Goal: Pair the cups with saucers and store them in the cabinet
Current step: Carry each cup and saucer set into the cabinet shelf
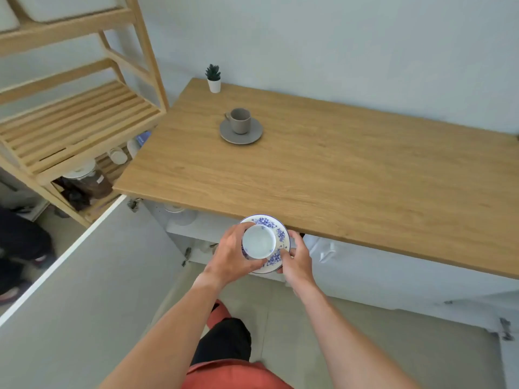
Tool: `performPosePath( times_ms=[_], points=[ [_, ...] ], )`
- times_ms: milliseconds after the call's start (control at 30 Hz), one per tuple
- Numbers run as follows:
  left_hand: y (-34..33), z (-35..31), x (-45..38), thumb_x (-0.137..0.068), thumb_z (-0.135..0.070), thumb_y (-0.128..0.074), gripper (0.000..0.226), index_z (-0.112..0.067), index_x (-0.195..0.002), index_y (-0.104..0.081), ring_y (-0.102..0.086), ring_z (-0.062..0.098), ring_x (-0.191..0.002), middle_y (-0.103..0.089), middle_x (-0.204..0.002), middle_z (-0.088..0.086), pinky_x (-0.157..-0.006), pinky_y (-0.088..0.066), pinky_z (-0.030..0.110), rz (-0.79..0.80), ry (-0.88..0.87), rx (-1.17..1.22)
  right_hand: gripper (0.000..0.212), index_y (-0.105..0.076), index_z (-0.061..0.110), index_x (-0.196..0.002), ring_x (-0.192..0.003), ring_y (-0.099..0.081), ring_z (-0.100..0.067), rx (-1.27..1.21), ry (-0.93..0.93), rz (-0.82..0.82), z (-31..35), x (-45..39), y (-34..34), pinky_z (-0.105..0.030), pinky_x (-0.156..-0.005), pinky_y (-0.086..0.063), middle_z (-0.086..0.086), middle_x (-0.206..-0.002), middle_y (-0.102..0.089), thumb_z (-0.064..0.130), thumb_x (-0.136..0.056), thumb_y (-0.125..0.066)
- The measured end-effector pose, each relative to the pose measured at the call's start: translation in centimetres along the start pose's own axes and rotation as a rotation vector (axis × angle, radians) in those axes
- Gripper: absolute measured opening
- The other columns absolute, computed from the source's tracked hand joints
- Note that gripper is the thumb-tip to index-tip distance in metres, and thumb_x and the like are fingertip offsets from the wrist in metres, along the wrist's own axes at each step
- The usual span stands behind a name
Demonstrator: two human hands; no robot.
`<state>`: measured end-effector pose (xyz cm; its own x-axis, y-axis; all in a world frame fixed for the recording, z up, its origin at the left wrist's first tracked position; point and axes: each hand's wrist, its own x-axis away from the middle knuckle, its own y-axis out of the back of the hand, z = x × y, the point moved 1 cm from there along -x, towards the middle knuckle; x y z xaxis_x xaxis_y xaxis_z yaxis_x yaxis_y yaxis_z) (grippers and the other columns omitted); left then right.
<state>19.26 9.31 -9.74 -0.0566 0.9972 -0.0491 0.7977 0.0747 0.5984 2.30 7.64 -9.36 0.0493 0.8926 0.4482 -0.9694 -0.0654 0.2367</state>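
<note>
- Holding 1 paired set in the head view: a white cup with blue floral print (258, 242) sits upright on a matching blue-and-white floral saucer (276, 234), both carried just below the front edge of the light oak-grain wooden countertop (337, 175).
- Left hand (230, 255): fingers curled around the cup's left side, thumb against the saucer's near rim; gripping the set.
- Right hand (298, 261): fingers closed on the saucer's right rim, thumb on top, the rest underneath.
- White cabinet door (84, 276) stands swung open at left; the cabinet interior (196, 228) under the countertop is exposed, with the set held in front of its opening.
- Inside, pale rounded shapes sit on the upper shelf; too blurred to say whether they are stored cups.
- Progress, as judged: the floral pair is matched and apparently on its way into the cabinet, not yet set down.
- Remaining: 1 grey matte ceramic cup (240, 120) already stands on its round grey saucer (241, 133) mid-countertop, paired but unstored.
- Count: 2 cups, 2 saucers, 2 complete pairs visible; 0 confirmed stored.
- Other items: 1 small green plant in a white pot (214, 78) at the back corner; 1 slatted wooden shelf unit (75, 119) at left.
</note>
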Motion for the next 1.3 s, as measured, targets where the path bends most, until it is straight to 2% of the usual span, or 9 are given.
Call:
performPosePath(
  times_ms=[167,333,467,633,800,933,1033,1200,1300],
  points=[
    [1.0,4.4,3.5,-0.057,-0.049,-0.081,0.079,-0.03,-0.126,-0.049,-0.051,0.007,-0.116,-0.056,-0.121,-0.013,-0.098,-0.045,0.028,0.0,0.099,-0.032,0.048,-0.051,0.041,-0.127,-0.091,-0.071,-0.021,0.001,-0.055,0.059,-4.8,0.1,-4.3,-0.051,-0.08,-0.061,-0.003,-0.106,-0.072,0.007,-0.093,-0.05],
    [-0.4,10.6,5.0,-0.054,-0.042,-0.087,0.081,-0.024,-0.125,-0.052,-0.055,0.011,-0.111,-0.057,-0.12,-0.011,-0.094,-0.047,0.028,0.057,0.205,-0.062,0.063,-0.049,0.069,-0.098,-0.1,-0.07,-0.02,0.03,-0.107,0.092,-10.9,-1.4,-8.3,-0.049,-0.083,-0.06,0.005,-0.108,-0.07,0.006,-0.091,-0.049],
    [-2.5,16.8,5.3,-0.054,-0.031,-0.093,0.081,-0.019,-0.124,-0.054,-0.055,0.01,-0.103,-0.054,-0.113,-0.013,-0.084,-0.041,0.016,0.082,0.311,-0.06,0.06,-0.051,0.064,-0.101,-0.1,-0.07,-0.02,0.067,-0.166,0.118,-15.3,-3.8,-11.7,-0.047,-0.084,-0.061,0.005,-0.108,-0.07,0.006,-0.091,-0.049],
    [-5.2,24.7,4.3,-0.056,-0.031,-0.093,0.08,-0.022,-0.125,-0.053,-0.051,0.005,-0.099,-0.055,-0.113,-0.014,-0.07,-0.036,-0.004,0.084,0.4,-0.024,0.051,-0.053,0.042,-0.121,-0.104,-0.068,-0.023,0.133,-0.185,0.142,-20.1,-8.9,-16.6,-0.05,-0.088,-0.059,0.003,-0.113,-0.068,0.002,-0.09,-0.047],
    [-6.3,30.9,-0.3,-0.053,-0.035,-0.093,0.083,-0.021,-0.125,-0.055,-0.059,0.012,-0.104,-0.059,-0.116,-0.007,-0.084,-0.054,0.027,0.064,0.347,-0.006,0.051,-0.054,0.032,-0.124,-0.1,-0.069,-0.025,0.157,-0.146,0.076,-21.4,-14.9,-20.8,-0.047,-0.086,-0.059,-0.002,-0.109,-0.069,-0.003,-0.089,-0.046],
    [-5.8,33.3,-5.4,-0.051,-0.041,-0.091,0.087,-0.024,-0.126,-0.051,-0.057,0.014,-0.109,-0.057,-0.118,-0.007,-0.086,-0.052,0.026,0.045,0.339,-0.016,0.045,-0.054,0.029,-0.122,-0.102,-0.068,-0.028,0.128,-0.142,0.019,-19.8,-19.1,-23.0,-0.035,-0.063,-0.063,-0.007,-0.116,-0.067,-0.003,-0.092,-0.046],
    [-5.2,33.8,-8.5,-0.049,-0.041,-0.09,0.085,-0.026,-0.124,-0.052,-0.058,0.015,-0.109,-0.057,-0.12,-0.005,-0.087,-0.056,0.033,0.057,0.324,-0.012,0.041,-0.053,0.03,-0.12,-0.097,-0.068,-0.031,0.117,-0.173,-0.019,-18.1,-21.0,-23.9,-0.02,-0.042,-0.054,-0.01,-0.117,-0.066,0.0,-0.094,-0.045],
    [-5.2,35.2,-12.9,-0.052,-0.03,-0.093,0.084,-0.025,-0.126,-0.052,-0.057,0.014,-0.108,-0.057,-0.119,-0.006,-0.089,-0.054,0.026,0.11,0.282,0.003,0.04,-0.052,0.029,-0.123,-0.097,-0.067,-0.033,0.111,-0.162,-0.061,-17.3,-24.7,-24.6,-0.018,-0.038,-0.051,-0.013,-0.118,-0.063,0.002,-0.094,-0.045],
    [-5.7,35.8,-14.8,-0.054,-0.028,-0.093,0.084,-0.026,-0.127,-0.052,-0.055,0.012,-0.107,-0.055,-0.12,-0.006,-0.084,-0.051,0.017,0.135,0.262,0.018,0.04,-0.052,0.032,-0.117,-0.102,-0.066,-0.033,0.133,-0.144,-0.081,-17.0,-26.7,-24.6,-0.028,-0.05,-0.06,-0.009,-0.117,-0.062,0.002,-0.092,-0.046]
  ],
)
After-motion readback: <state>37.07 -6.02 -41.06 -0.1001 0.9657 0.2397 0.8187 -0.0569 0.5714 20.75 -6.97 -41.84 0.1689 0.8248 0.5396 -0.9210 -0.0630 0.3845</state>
